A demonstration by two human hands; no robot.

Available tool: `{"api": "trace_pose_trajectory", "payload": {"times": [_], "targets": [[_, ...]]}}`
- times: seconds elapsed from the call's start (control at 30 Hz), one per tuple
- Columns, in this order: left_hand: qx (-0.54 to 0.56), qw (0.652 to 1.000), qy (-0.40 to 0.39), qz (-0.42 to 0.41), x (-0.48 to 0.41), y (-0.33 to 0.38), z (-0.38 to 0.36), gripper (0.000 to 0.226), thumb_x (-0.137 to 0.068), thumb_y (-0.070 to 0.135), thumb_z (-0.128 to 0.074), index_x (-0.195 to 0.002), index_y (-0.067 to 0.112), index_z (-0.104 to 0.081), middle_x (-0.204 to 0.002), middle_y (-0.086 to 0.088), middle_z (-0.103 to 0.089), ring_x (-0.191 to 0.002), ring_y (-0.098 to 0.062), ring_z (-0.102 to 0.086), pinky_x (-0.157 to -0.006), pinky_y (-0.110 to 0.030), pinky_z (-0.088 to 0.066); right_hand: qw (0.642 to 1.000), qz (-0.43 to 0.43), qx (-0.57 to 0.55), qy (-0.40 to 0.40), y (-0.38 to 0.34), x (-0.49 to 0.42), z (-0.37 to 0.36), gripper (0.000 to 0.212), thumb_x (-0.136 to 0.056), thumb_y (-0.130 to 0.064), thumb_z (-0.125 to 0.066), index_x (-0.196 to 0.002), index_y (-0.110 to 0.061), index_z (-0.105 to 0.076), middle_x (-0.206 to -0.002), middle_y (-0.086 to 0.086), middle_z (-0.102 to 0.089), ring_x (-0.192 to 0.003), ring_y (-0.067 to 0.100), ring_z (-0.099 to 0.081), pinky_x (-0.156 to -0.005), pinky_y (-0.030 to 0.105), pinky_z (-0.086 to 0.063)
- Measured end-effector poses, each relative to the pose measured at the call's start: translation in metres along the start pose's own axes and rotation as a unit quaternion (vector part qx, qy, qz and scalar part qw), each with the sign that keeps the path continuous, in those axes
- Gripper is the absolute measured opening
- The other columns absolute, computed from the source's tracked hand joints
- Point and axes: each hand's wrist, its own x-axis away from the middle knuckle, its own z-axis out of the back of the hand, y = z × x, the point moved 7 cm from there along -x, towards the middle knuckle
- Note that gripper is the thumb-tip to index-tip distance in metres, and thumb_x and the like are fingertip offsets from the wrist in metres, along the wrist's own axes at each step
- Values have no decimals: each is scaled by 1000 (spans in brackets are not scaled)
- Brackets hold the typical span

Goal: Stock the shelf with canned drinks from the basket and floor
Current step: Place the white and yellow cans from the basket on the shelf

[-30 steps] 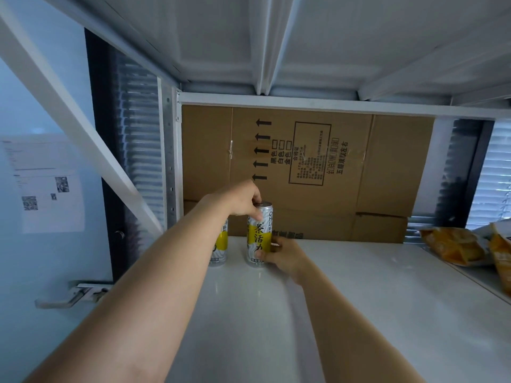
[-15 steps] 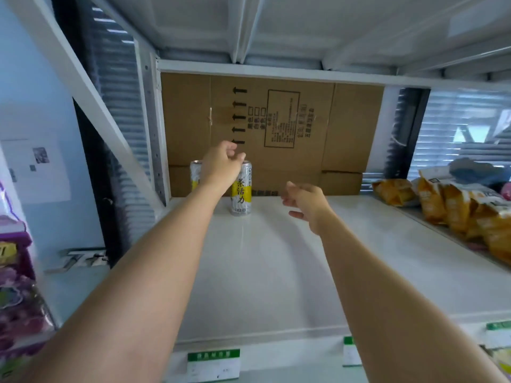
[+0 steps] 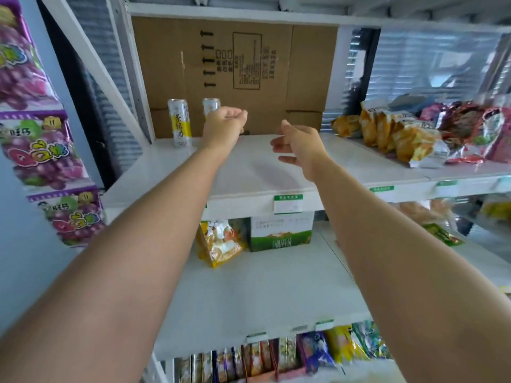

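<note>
White shelf (image 3: 171,172) holds 2 cans (image 3: 179,123) before cardboard (image 3: 304,67); left hand (image 3: 225,125) and right hand (image 3: 300,146) hover, fingers (image 3: 239,115) loosely curled, grasping nothing.

Both arms extend forward and upward, nearly straight. The left arm (image 3: 124,258) enters from the lower left and the right arm (image 3: 401,272) from the lower right. The left hand (image 3: 225,125) shows its back, with the fingers loosely curled and nothing held. The right hand (image 3: 300,146) sits slightly lower, palm turned left, fingers relaxed and slightly bent, also holding nothing. The hands do not touch.
</note>
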Motion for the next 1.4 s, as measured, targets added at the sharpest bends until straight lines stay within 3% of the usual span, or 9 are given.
{"api": "trace_pose_trajectory", "payload": {"times": [0.13, 0.3, 0.43, 0.67, 0.83, 1.0, 1.23, 1.3, 1.4], "targets": [[18, 999, 32, -12, 69, 23, -3, 8, -95, 20, -57, -92, 16, -63, -76, 4, -63, -70, -10, -59, -74, -31, -53, 1000, 0, -24, -2, 3, 54, 35, 31, -100, -38, -47, -107, -13, -63, -94, 6, -73, -83, 16, -68, -83, 35, -58], [22, 998, 59, 22, 164, 22, -11, 17, -96, 22, -54, -80, 22, -58, -74, 2, -62, -73, -14, -59, -71, -31, -53, 1000, -11, -10, -26, 22, 129, 72, 29, -101, -37, -47, -104, -15, -65, -96, 7, -73, -87, 17, -70, -81, 33, -58], [10, 996, 62, 67, 231, 2, -13, 11, -95, 24, -55, -88, 19, -61, -82, 2, -66, -76, -13, -62, -75, -32, -55, 998, -42, -7, -35, 46, 180, 96, 29, -100, -37, -48, -104, -13, -65, -98, 11, -74, -82, 18, -70, -84, 36, -59], [8, 989, 52, 138, 315, -25, 14, 16, -97, 24, -55, -98, 9, -63, -81, 0, -66, -67, -12, -59, -67, -28, -49, 995, -82, -19, -48, 80, 250, 94, 32, -101, -36, -45, -105, -11, -65, -93, 7, -72, -79, 16, -66, -85, 36, -55], [13, 984, 53, 167, 365, -41, 54, 15, -97, 24, -55, -97, 12, -64, -82, -1, -66, -74, -15, -61, -68, -29, -49, 992, -105, -18, -66, 102, 297, 58, 32, -101, -35, -46, -110, -10, -64, -92, 7, -69, -82, 17, -63, -82, 34, -53], [28, 977, 77, 196, 415, -57, 105, 14, -98, 20, -54, -85, 19, -59, -80, 1, -64, -73, -14, -60, -72, -31, -51, 990, -112, -35, -81, 117, 358, 11, 24, -101, -32, -46, -93, -16, -62, -84, 4, -68, -77, 16, -63, -86, 38, -53], [40, 962, 123, 243, 510, -82, 217, 13, -97, 15, -55, -85, 14, -58, -74, 1, -61, -64, -9, -56, -63, -23, -48, 981, -157, -34, -108, 143, 472, -80, 29, -102, -32, -46, -104, -9, -65, -85, 6, -69, -78, 17, -62, -75, 31, -50], [43, 954, 145, 260, 542, -94, 259, 20, -96, 14, -56, -76, 18, -56, -71, 2, -60, -63, -11, -55, -66, -28, -48, 976, -176, -31, -123, 154, 510, -114, 27, -101, -31, -48, -98, -10, -66, -83, 7, -68, -73, 17, -61, -70, 30, -48], [3, 939, 183, 290, 588, -118, 323, 17, -83, 33, -61, -69, 22, -57, -68, 1, -62, -72, -26, -62, -78, -41, -53, 970, -189, -31, -151, 167, 560, -170, 26, -100, -27, -49, -84, -13, -65, -76, 9, -66, -66, 19, -57, -62, 28, -44]]}}
